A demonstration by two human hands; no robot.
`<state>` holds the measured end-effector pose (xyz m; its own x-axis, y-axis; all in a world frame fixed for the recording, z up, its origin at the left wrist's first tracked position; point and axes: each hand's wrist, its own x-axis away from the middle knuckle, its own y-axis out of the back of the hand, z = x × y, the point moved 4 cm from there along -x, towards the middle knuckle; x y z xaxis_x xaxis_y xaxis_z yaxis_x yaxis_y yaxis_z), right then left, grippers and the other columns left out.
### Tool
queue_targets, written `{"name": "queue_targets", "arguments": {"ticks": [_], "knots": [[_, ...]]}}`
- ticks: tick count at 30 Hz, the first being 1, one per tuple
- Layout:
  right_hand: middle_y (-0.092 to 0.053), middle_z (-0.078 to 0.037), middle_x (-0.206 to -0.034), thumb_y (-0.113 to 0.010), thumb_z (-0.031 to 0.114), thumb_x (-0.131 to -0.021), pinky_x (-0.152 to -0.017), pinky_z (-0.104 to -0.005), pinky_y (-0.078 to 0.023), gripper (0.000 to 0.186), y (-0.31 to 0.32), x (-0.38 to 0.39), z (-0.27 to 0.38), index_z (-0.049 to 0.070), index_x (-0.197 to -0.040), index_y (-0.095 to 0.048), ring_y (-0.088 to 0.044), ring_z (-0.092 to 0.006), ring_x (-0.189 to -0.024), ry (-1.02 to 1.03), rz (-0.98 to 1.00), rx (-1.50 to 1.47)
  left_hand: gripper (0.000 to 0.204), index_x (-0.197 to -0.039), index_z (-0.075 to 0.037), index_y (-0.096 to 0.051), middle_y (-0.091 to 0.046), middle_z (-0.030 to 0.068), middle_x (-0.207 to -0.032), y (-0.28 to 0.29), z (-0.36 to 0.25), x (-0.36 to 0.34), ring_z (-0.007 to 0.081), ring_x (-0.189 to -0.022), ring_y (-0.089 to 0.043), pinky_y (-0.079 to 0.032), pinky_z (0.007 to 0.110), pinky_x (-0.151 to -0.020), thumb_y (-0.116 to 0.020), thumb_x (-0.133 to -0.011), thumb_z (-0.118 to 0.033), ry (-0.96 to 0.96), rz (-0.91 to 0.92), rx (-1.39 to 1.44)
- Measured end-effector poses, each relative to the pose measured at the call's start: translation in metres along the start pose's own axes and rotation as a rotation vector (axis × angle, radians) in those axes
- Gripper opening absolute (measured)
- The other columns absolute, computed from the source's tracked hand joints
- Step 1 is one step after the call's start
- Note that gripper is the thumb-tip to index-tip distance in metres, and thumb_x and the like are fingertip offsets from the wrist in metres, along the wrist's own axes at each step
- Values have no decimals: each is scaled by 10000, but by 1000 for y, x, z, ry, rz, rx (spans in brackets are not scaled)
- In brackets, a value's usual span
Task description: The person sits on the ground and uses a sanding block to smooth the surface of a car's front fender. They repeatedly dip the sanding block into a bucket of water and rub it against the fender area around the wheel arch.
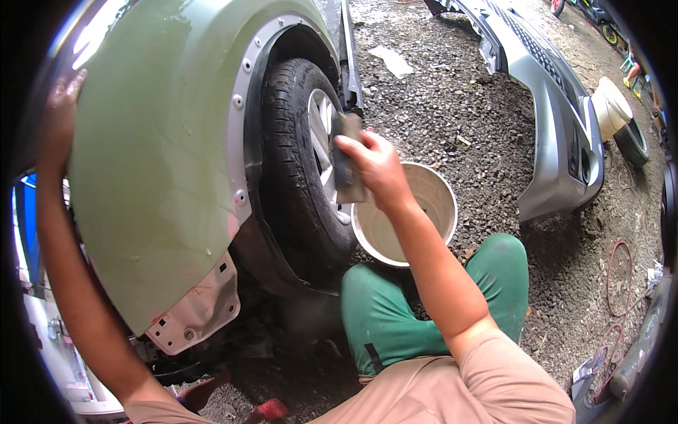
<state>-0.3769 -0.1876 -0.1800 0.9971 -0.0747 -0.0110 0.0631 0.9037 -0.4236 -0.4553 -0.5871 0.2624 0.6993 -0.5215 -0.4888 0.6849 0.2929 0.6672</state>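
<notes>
My right hand (373, 164) grips a dark flat sanding sheet (346, 159) and holds it upright in front of the car's tyre (293, 155), just above a white bucket (431, 189) of murky water. My left hand (62, 106) rests flat on the upper left edge of a pale green car fender (152, 162), which is wet and matte. The fender has a bare metal bracket (201, 314) at its lower end and a grey arch trim with bolts.
I sit on gravel (452, 106) in green trousers (385, 311). A detached silver bumper (558, 120) lies to the right, with a cream bucket (611, 106) beyond it. A red hose (620, 272) coils at the right.
</notes>
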Motion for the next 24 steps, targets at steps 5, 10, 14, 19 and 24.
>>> {"name": "queue_targets", "arguments": {"ticks": [5, 10, 14, 19, 24], "knots": [[-667, -140, -923, -717, 280, -852, -751, -353, -495, 430, -95, -57, 73, -101, -1034, -639, -609, -187, -857, 129, 104, -213, 399, -1438, -19, -514, -600, 166, -1373, 23, -113, -1, 235, -1271, -568, -413, 349, -1101, -430, -1063, -125, 333, -80, 613], [-684, -183, -972, -696, 235, -852, -804, -371, -510, 443, -136, -104, 83, -116, -1110, -613, -646, -254, -894, 61, -46, -186, 421, -1485, -69, -471, -572, 130, -1419, 43, -124, -5, 185, -1292, -554, -408, 328, -1108, -409, -1070, -100, 356, -66, 777], [-683, -230, -988, -688, 234, -840, -841, -390, -508, 463, -143, -116, 93, -121, -1125, -605, -658, -301, -936, 90, -77, -127, 432, -1497, -71, -449, -559, 119, -1437, 43, -124, 1, 207, -1304, -553, -409, 335, -1115, -390, -1069, -84, 412, -29, 738], [-697, -154, -860, -705, 219, -824, -719, -382, -523, 333, -137, -122, 110, -88, -946, -655, -649, -211, -779, 55, -76, -180, 439, -1498, -87, -458, -580, 112, -1418, 47, -139, -2, 206, -1305, -555, -405, 335, -1117, -384, -1065, -82, 457, -10, 792], [-697, -168, -830, -702, 253, -835, -743, -370, -519, 346, -147, -50, 108, -77, -925, -649, -654, -206, -791, 134, -84, -105, 441, -1493, -87, -475, -577, 114, -1425, 51, -138, 2, 207, -1312, -550, -391, 328, -1122, -388, -1060, -79, 454, -10, 749]]}}
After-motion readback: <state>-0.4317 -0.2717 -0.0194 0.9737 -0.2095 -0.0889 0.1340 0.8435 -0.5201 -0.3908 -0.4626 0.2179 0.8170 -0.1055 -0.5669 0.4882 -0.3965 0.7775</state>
